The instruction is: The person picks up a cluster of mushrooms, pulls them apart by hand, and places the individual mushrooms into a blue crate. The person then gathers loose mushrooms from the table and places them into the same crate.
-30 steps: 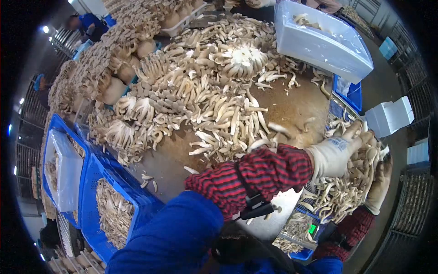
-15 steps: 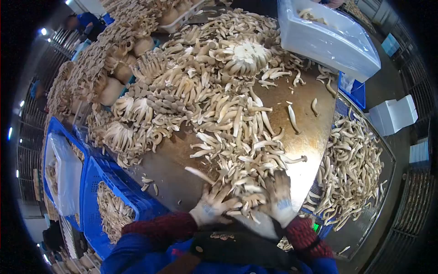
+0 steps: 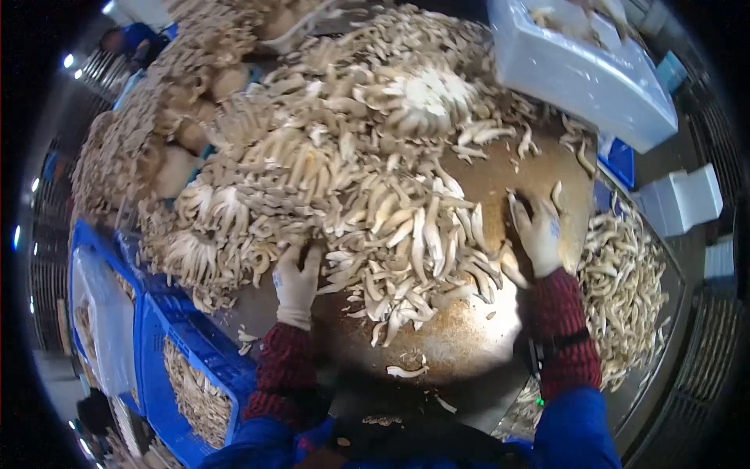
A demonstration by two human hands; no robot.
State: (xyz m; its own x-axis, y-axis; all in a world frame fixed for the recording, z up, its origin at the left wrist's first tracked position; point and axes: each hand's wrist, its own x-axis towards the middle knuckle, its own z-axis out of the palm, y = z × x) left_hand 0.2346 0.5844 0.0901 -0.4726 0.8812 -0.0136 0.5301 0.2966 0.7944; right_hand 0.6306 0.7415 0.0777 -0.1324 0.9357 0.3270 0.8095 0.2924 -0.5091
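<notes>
A heap of loose long-stemmed mushrooms (image 3: 422, 227) covers the middle of the metal table (image 3: 461, 332). My left hand (image 3: 297, 288), in a white glove, is at the heap's left edge, thumb apart from its fingers, beside a fanned mushroom cluster (image 3: 195, 254). On the heap's right, my right hand (image 3: 541, 238), gloved too, has its fingers spread over the table, close to a few single mushrooms. Nothing shows in either hand. A large cluster with a pale cut base (image 3: 433, 94) lies on top farther back. One stray mushroom (image 3: 408, 370) lies near the front edge.
Blue crates (image 3: 187, 309) with mushrooms stand at the left. A white foam box (image 3: 582, 74) sits at the back right. More mushrooms (image 3: 625, 305) fill a lower surface on the right. Stacked mushroom blocks (image 3: 172, 168) line the back left. Another person (image 3: 137, 41) is far off.
Both hands have moved forward and apart, from the front of the heap to its two sides. Mushrooms near my body have gone from the front edge, baring more metal. The view has shifted slightly.
</notes>
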